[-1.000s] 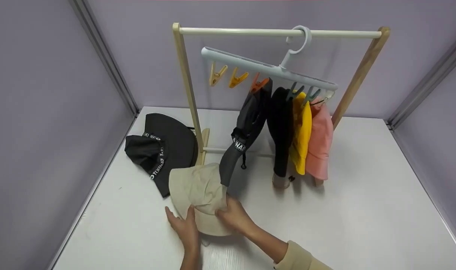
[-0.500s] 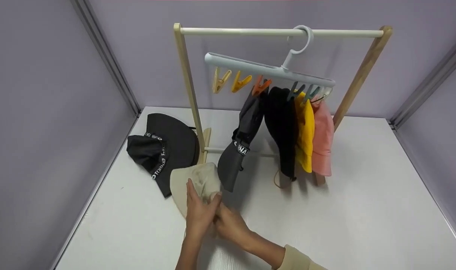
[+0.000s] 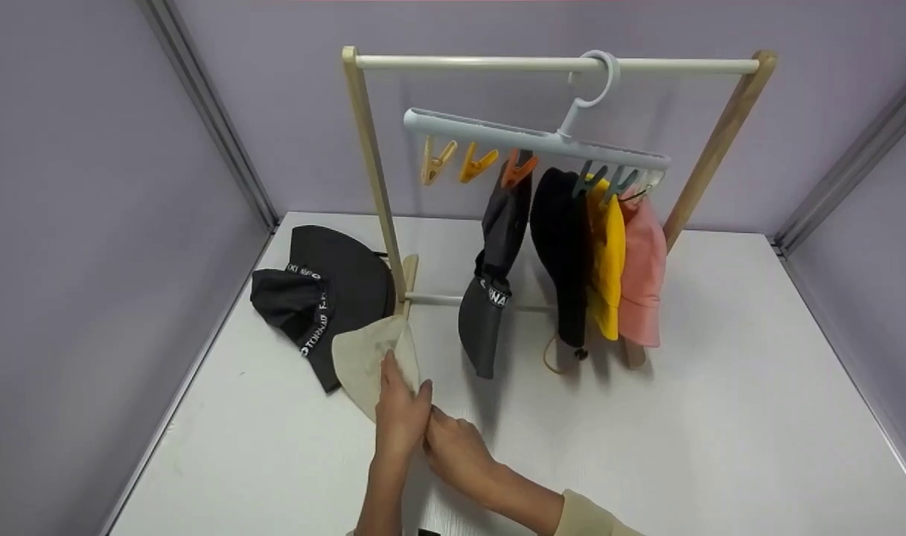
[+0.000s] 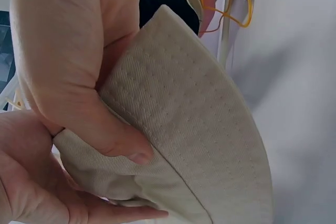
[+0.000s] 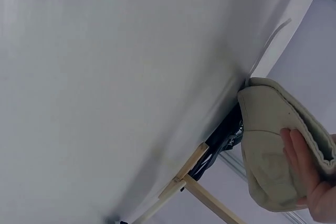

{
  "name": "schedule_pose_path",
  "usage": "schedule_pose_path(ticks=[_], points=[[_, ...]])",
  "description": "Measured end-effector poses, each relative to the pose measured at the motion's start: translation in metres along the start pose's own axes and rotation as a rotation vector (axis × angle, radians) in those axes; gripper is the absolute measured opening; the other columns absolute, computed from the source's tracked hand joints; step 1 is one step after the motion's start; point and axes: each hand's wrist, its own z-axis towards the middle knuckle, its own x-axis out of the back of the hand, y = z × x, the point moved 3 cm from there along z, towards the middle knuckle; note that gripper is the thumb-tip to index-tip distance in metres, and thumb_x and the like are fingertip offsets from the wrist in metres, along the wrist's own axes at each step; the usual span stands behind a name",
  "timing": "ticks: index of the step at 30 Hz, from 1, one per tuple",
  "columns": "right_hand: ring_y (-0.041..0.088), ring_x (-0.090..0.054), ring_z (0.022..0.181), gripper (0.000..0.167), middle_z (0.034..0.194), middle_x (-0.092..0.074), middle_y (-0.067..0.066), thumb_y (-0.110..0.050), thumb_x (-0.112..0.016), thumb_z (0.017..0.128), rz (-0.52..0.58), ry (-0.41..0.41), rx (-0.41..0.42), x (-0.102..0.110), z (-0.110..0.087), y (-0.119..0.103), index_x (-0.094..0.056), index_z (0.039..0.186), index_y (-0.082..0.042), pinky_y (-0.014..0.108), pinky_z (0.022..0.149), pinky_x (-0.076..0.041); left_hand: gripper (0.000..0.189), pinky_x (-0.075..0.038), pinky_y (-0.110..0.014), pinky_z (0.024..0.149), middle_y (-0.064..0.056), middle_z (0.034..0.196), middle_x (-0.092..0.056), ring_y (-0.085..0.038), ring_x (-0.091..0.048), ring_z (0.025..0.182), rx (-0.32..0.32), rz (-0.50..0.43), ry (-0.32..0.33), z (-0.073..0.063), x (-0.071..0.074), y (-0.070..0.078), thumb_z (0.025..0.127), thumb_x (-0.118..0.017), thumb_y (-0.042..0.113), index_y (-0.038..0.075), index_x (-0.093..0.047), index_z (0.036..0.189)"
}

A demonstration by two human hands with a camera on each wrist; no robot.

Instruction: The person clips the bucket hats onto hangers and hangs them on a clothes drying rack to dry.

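Both hands are on a beige bucket hat (image 3: 363, 357), folded over and raised in front of the rack. My left hand (image 3: 402, 413) lays straight fingers along the cloth, its thumb pointing up beside the hat's right side. Lower and to the right, my right hand (image 3: 456, 450) pinches the near edge with curled fingers. Up close in the left wrist view, the stitched brim (image 4: 189, 103) fans out beyond a thumb pressing near the seam. The right wrist view has the crown (image 5: 270, 166) and the folded edge, with fingers flat against the cloth.
A wooden rack (image 3: 557, 63) carries a tilted pale hanger (image 3: 490, 132) with clips. From it hang a dark grey hat (image 3: 482, 320), a black hat (image 3: 560, 253), a yellow hat (image 3: 605, 260) and a pink hat (image 3: 641, 283). Another black hat (image 3: 348, 275) lies on the table at left.
The beige hat has been turned and folded narrower. My left hand has come up onto it beside the right hand. The dark grey hat has swung right, and the hanger's left end has dropped slightly.
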Motion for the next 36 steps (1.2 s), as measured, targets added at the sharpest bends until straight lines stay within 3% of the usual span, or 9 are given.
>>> schedule_pose_path(ticks=[6,12,16,21,25,28,36], points=[[0.011,-0.051,0.051,0.020,0.074,-0.051,0.001,0.001,-0.066,0.077,-0.011,0.050,0.036,0.002,0.001,0.000,-0.051,0.090,-0.004,0.020,0.043,-0.042,0.047,-0.037,-0.051,0.090,-0.032,0.125,-0.045,-0.044,-0.045,0.113,-0.059,0.028,0.082,0.003,0.003,0.003,0.090,-0.047,-0.002,-0.009,-0.034,0.134],[0.016,-0.059,0.065,0.043,0.094,-0.058,0.008,-0.001,-0.065,0.079,0.048,-0.004,0.002,0.007,0.003,0.001,-0.046,0.118,0.001,0.025,0.052,-0.048,0.041,-0.042,-0.052,0.081,-0.026,0.116,-0.055,-0.040,-0.054,0.103,-0.037,-0.016,0.098,0.006,0.010,0.009,0.093,-0.043,0.003,0.002,-0.041,0.134],[0.020,-0.062,0.079,0.050,0.109,-0.056,0.012,-0.001,-0.063,0.082,0.124,-0.046,-0.042,0.010,0.005,0.003,-0.041,0.127,0.000,0.025,0.060,-0.050,0.042,-0.044,-0.050,0.078,-0.026,0.112,-0.057,-0.038,-0.057,0.099,-0.047,-0.046,0.100,0.010,0.014,0.013,0.094,-0.043,0.005,0.004,-0.039,0.136],[0.020,-0.061,0.088,0.055,0.113,-0.055,0.011,0.000,-0.062,0.083,0.179,-0.017,-0.035,0.014,0.007,0.003,-0.038,0.132,-0.004,0.025,0.065,-0.050,0.044,-0.043,-0.050,0.081,-0.027,0.119,-0.053,-0.037,-0.055,0.102,-0.038,-0.113,0.092,0.015,0.019,0.016,0.095,-0.042,0.007,0.004,-0.037,0.138],[0.017,-0.060,0.089,0.056,0.113,-0.055,0.008,0.000,-0.061,0.082,0.211,0.000,-0.034,0.016,0.009,0.002,-0.038,0.133,-0.007,0.026,0.065,-0.050,0.041,-0.040,-0.048,0.087,-0.023,0.126,-0.050,-0.034,-0.051,0.109,-0.027,-0.184,0.107,0.018,0.023,0.018,0.097,-0.041,0.009,0.006,-0.039,0.137],[0.016,-0.059,0.090,0.057,0.113,-0.054,0.007,-0.001,-0.061,0.082,0.225,0.011,-0.038,0.018,0.010,0.001,-0.038,0.133,-0.009,0.026,0.065,-0.050,0.039,-0.038,-0.047,0.090,-0.022,0.128,-0.048,-0.034,-0.049,0.112,-0.056,-0.212,0.124,0.020,0.025,0.021,0.096,-0.041,0.007,0.004,-0.041,0.135],[0.017,-0.056,0.096,0.059,0.119,-0.051,0.006,-0.003,-0.059,0.082,0.244,0.020,-0.042,0.024,0.011,0.001,-0.035,0.135,-0.011,0.032,0.070,-0.050,0.037,-0.043,-0.046,0.083,-0.022,0.121,-0.054,-0.033,-0.055,0.102,-0.085,-0.244,0.153,0.026,0.027,0.025,0.095,-0.042,0.006,0.001,-0.045,0.132]])
